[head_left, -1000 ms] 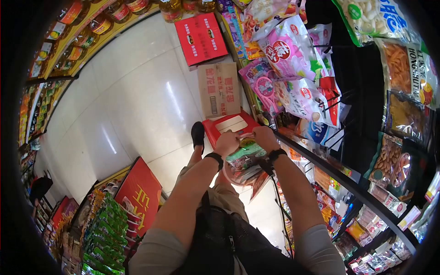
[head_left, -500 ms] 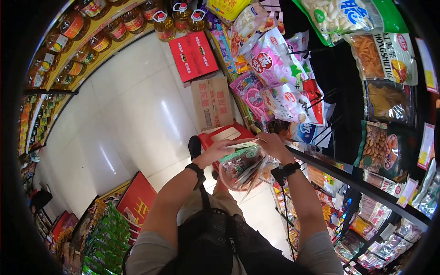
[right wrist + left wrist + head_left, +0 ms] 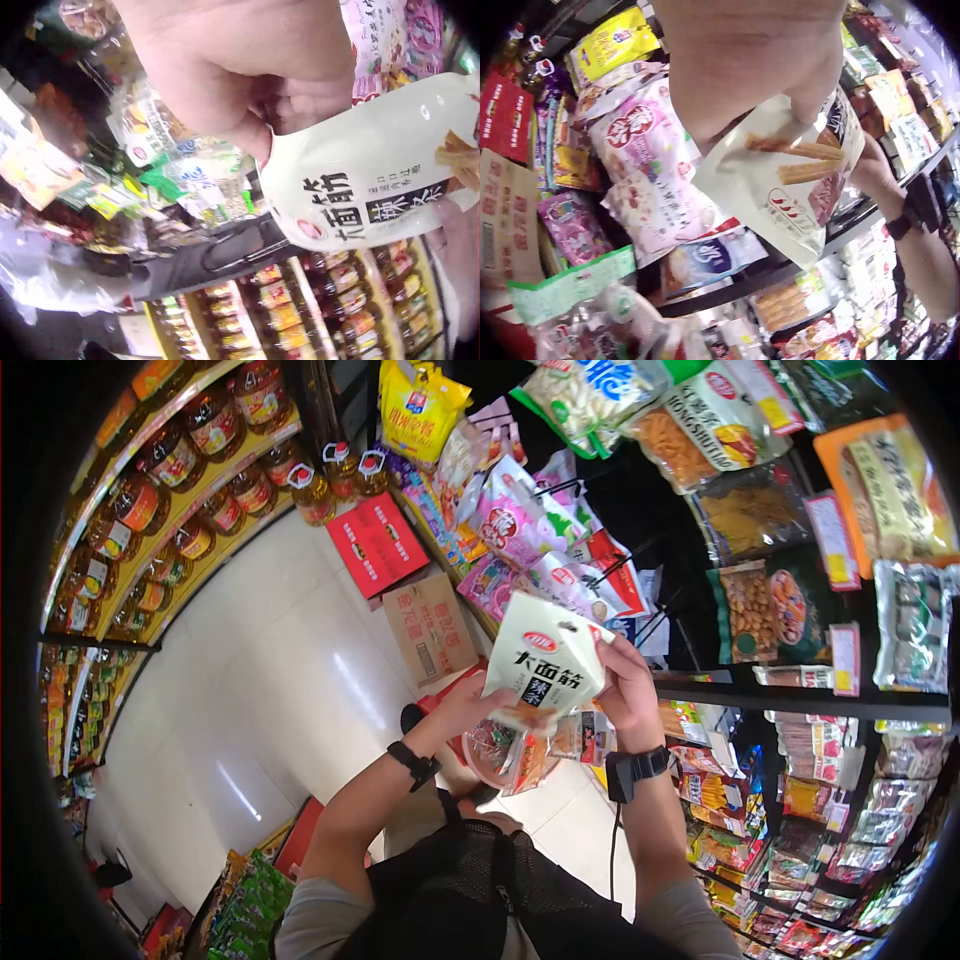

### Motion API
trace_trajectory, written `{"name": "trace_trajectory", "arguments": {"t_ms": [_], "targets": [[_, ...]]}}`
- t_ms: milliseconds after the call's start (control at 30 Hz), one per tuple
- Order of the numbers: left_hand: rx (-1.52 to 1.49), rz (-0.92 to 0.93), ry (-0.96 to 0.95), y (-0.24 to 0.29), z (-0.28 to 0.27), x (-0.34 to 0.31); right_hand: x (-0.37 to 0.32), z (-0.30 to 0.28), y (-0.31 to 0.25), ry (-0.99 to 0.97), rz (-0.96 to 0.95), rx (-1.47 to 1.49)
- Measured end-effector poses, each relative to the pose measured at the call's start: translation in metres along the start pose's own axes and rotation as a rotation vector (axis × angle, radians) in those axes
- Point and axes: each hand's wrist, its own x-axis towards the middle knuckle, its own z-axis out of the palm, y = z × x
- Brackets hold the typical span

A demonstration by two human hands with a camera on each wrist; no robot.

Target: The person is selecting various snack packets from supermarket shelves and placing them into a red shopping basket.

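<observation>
A white snack bag [image 3: 545,645] with dark Chinese print and a red logo is stretched between both hands, its printed front turned up to the head camera. My left hand [image 3: 470,705] pinches its lower left edge. At the upper right corner, my right hand [image 3: 630,685] grips it between thumb and fingers; the right wrist view shows the thumb on the bag's face [image 3: 352,180]. Strips of brown snack are pictured on the bag [image 3: 765,180] in the left wrist view. Below the hands is a round basket [image 3: 468,753] with packaged snacks in it, partly hidden by the bag.
Hanging pink and white bags [image 3: 510,525] and a black shelf rail [image 3: 800,700] stand close on the right. A cardboard carton [image 3: 430,630] and a red box [image 3: 378,545] sit on the floor ahead. Shelves of oil bottles [image 3: 210,430] line the far left.
Both hands have come up from low over the basket, lifting the white bag and turning its front upward. The head view has swung toward the right-hand shelves.
</observation>
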Motion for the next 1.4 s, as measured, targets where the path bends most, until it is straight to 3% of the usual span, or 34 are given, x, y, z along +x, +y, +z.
{"name": "trace_trajectory", "arguments": {"t_ms": [100,200,233,267,367,400,533,900,1033,1167,1400], "targets": [[-0.034,0.001,-0.018,0.032,0.029,-0.018,-0.037,-0.010,-0.008,0.054,-0.147,0.084],[-0.293,-0.102,0.035,0.030,0.072,-0.043,-0.088,-0.031,0.014,-0.039,-0.232,0.025],[-0.378,-0.159,0.060,0.025,0.088,-0.052,-0.109,-0.030,0.025,-0.057,-0.202,0.047],[-0.354,-0.152,0.051,0.013,0.100,-0.059,-0.129,-0.070,0.058,0.012,-0.065,0.059],[-0.365,-0.207,-0.026,-0.016,0.142,-0.090,-0.195,-0.089,0.106,0.030,-0.107,-0.205],[-0.338,-0.179,-0.055,-0.019,0.158,-0.101,-0.220,-0.092,0.119,0.091,-0.100,-0.066],[-0.101,-0.434,-0.297,-0.044,0.206,-0.139,-0.314,-0.131,0.168,0.225,-0.107,0.265],[0.264,-0.498,-0.870,-0.108,0.355,-0.217,-0.532,-0.196,0.285,0.425,-0.324,0.482],[0.406,-0.631,-1.011,-0.112,0.414,-0.234,-0.587,-0.206,0.310,0.533,-0.467,0.554],[0.457,-0.594,-1.185,-0.152,0.465,-0.240,-0.628,-0.220,0.340,0.677,-0.550,0.588],[0.538,-0.756,-1.459,-0.201,0.575,-0.265,-0.697,-0.255,0.378,0.928,-0.658,0.731]]}}
